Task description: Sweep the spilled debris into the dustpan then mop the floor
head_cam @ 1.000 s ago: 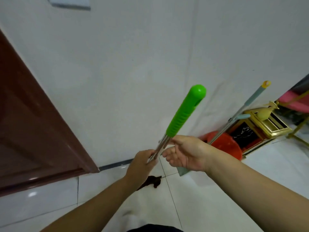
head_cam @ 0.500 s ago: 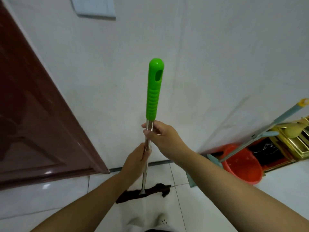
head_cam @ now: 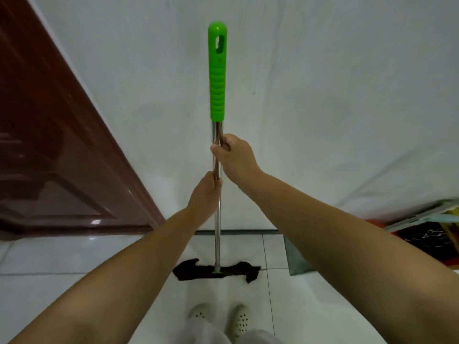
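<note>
The mop (head_cam: pixel 217 194) is held nearly upright in front of the person, with its long axis running from the green grip (head_cam: pixel 217 70) above both hands straight down to the dark mop head (head_cam: pixel 216 270), which lies flat on the white tiled floor (head_cam: pixel 99 256) well below the hands and just ahead of the two pale shoes (head_cam: pixel 221 316). The metal shaft is gripped by both hands, one over the other: the right hand (head_cam: pixel 236 157) is closed around it just under the green grip, and the left hand (head_cam: pixel 206 194) is closed around it directly below, almost touching the right one. Of the two, the left hand is the nearer to the mop head, so it is judged that the direction of the stroke will be guided mostly from there, while the push is given from the upper hand. No debris can be made out on the tiles, and a dustpan cannot be identified with certainty; a greenish flat object (head_cam: pixel 296 259) is seen beyond the right forearm, partly hidden. It is therefore judged that the mopping step is in hand, and that the shaft must be tilted toward the body before the head can be slid over the floor.
</note>
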Demonstrator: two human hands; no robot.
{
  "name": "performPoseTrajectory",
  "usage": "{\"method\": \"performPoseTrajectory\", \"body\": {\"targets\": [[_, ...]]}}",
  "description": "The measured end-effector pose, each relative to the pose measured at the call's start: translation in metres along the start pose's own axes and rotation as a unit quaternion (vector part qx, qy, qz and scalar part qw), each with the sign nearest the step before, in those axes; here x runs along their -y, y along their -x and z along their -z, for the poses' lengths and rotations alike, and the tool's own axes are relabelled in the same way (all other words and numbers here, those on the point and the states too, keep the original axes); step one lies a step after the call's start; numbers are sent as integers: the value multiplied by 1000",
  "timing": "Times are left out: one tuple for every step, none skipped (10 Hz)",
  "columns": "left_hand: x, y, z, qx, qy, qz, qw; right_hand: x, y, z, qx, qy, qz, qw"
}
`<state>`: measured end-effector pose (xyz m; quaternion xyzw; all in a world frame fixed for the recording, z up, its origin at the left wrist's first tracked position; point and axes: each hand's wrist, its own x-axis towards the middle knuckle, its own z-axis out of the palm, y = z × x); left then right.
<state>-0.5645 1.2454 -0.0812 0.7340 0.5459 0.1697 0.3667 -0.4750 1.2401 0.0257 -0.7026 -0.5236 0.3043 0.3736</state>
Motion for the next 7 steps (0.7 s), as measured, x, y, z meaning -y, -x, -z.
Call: {"method": "performPoseTrajectory", "body": {"targets": [[-3, -7, 5, -34, 43, 37, 998, -2, -14, -5, 9, 7, 6, 1000], [-1, -9, 6, -34, 48, 38, 998, -4, -19, -8, 13, 9, 9, 1000], [2, -12, 8, -28, 50, 48, 997, -4, -18, -9, 23, 14, -9, 1000], [2, -8, 9, -35, 66, 55, 996, -7, -9, -9, 21, 11, -29, 999], [1, 4, 12, -55, 107, 49, 992, -14, 8, -3, 24, -3, -75, 997], [-3, 25, 18, -132, 124, 33, 983, -32, 29, 3, 7, -10, -112, 994], [-10, 42, 17, -172, 143, -31, 974, -51, 47, 6, -20, -48, -174, 983]]}}
